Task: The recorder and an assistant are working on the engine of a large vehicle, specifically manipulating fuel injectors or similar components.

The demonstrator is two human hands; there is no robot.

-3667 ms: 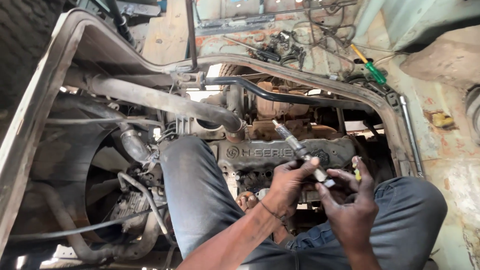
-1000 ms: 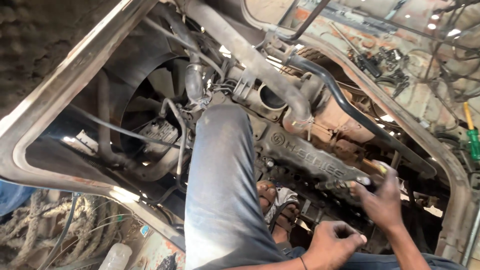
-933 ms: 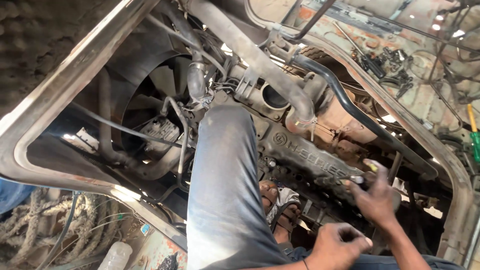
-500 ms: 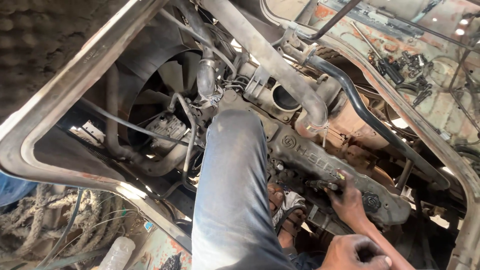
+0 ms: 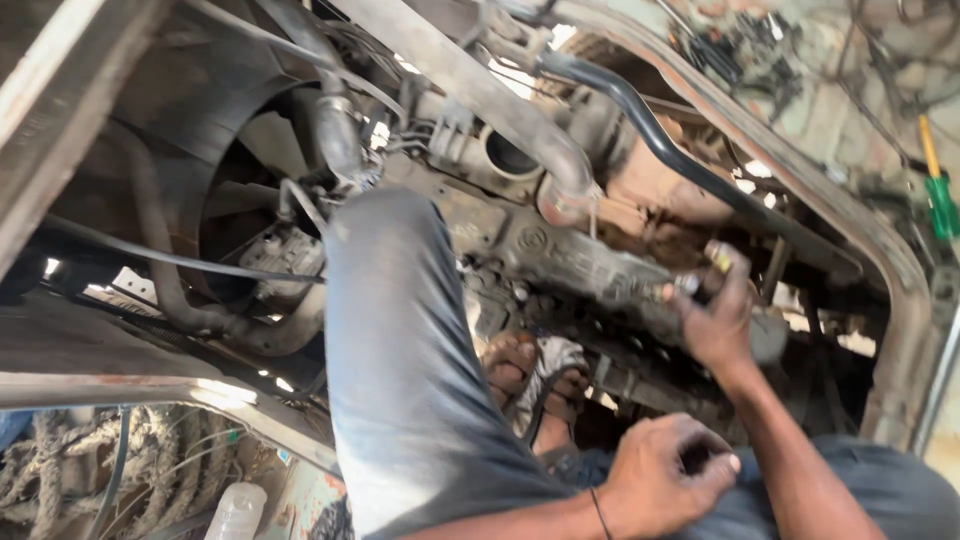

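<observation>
My right hand (image 5: 716, 318) is shut on a small tool with a yellow end (image 5: 718, 262). Its metal tip (image 5: 684, 286) sits against the grimy engine cover (image 5: 585, 262). My left hand (image 5: 672, 472), a dark thread round its wrist, rests curled on my thigh at the bottom of the view, and nothing shows in it. My left leg in grey trousers (image 5: 400, 350) reaches down into the engine bay. My sandalled foot (image 5: 530, 368) stands below the engine cover.
A black hose (image 5: 672, 146) arches over the engine. The fan shroud and pipes (image 5: 250, 200) fill the left. A green-handled screwdriver (image 5: 940, 192) lies on the right ledge. The rusty frame rim (image 5: 880, 260) bounds the bay. A plastic bottle (image 5: 236, 510) lies lower left.
The view has swung left and down into the bay. My left hand let go of the long tool and dropped to my thigh. My right hand moved onto the engine cover.
</observation>
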